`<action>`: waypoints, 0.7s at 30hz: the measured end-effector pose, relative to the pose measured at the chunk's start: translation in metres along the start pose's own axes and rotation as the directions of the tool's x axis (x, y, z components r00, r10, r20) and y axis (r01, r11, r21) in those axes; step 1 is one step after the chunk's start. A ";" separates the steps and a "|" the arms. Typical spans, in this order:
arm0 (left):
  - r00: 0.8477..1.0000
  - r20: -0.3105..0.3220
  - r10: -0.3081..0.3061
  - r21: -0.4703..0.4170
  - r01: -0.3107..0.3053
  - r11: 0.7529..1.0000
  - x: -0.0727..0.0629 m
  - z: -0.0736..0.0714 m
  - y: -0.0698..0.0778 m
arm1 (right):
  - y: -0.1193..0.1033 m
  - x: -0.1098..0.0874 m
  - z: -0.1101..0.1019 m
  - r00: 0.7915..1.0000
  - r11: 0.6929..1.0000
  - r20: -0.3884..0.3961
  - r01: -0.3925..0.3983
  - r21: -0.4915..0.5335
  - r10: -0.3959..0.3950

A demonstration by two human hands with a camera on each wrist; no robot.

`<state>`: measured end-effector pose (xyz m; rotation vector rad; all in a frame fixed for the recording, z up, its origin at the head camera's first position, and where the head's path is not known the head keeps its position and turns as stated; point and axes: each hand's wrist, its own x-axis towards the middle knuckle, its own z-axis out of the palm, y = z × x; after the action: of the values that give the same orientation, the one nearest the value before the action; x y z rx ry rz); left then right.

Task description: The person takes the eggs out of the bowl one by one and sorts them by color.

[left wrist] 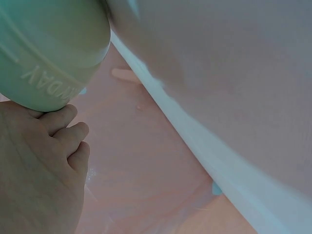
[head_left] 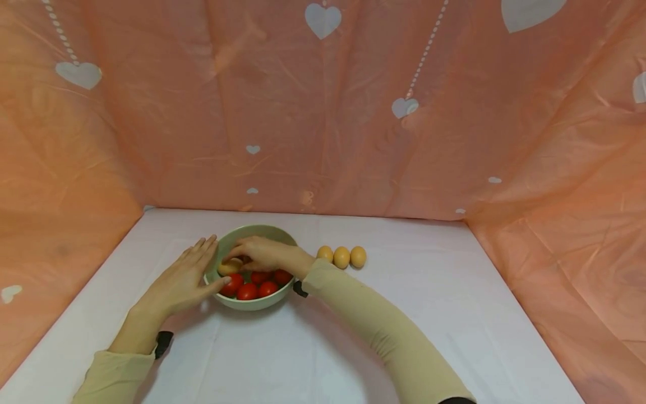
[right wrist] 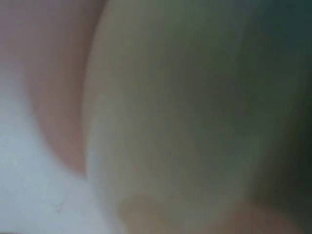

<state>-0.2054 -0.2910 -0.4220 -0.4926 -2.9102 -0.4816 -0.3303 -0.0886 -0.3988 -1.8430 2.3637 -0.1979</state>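
Observation:
A pale green bowl (head_left: 254, 306) stands on the table, with several red tomatoes (head_left: 247, 291) in its near half. My right hand (head_left: 262, 252) reaches into it from the right. Its fingers and thumb are around a yellow-brown egg (head_left: 230, 267) at the bowl's left inner side. My left hand (head_left: 184, 280) lies along the bowl's left outside with its fingers stretched out and its thumb at the rim. From the left wrist, the fingers (left wrist: 68, 139) touch the bowl's outer wall (left wrist: 48, 58), which bears raised letters. The right wrist view is blurred and mostly filled by the bowl (right wrist: 161, 117).
Three more yellow-brown eggs (head_left: 341, 257) sit in a row to the right of the bowl, close beyond the right forearm. A white cloth covers the table (head_left: 429, 269). Orange sheets (head_left: 323, 123) with white hearts hang behind and at both sides.

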 end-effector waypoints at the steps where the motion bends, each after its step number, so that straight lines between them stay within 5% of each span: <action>1: 1.000 0.001 0.000 0.000 0.000 1.000 0.000 0.000 0.000 | 0.000 0.000 0.001 1.000 1.000 -0.007 0.001 -0.005 -0.001; 21: 1.000 0.002 0.000 0.006 0.000 1.000 0.000 0.001 0.001 | -0.004 0.003 0.015 0.999 0.996 -0.038 -0.038 -0.080 0.035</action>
<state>-0.2049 -0.2903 -0.4228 -0.4924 -2.9124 -0.4719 -0.3250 -0.0928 -0.4124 -1.8446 2.4629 -0.1352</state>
